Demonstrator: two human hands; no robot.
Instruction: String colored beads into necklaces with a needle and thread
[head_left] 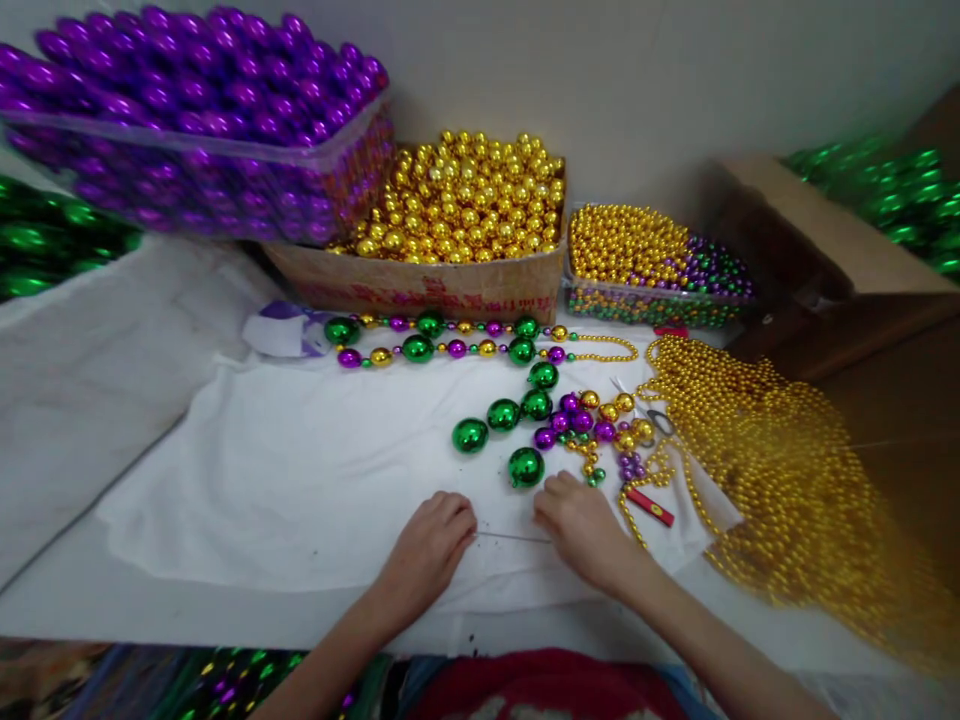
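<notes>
A thin pale string (512, 536) runs straight between my two hands, low over the white cloth (300, 480). My left hand (435, 535) has its fingers closed on one end. The other end goes into the pinched fingers of my right hand (581, 525). Just beyond the right hand lies a large green ball bead (526, 467), with another green bead (470, 436) farther left. Purple beads (581, 420) and gold beads (624, 402) are clustered beyond the right hand. Farther back, a beaded necklace (418, 348) of green, purple and gold lies in a long loop.
A clear bin of purple beads (322, 165) and a cardboard box (420, 285) of gold beads stand at the back. Gold bead strands (780, 480) are heaped at right, by a brown carton (892, 360). A red lighter (650, 507) and scissors (661, 424) lie near the right hand.
</notes>
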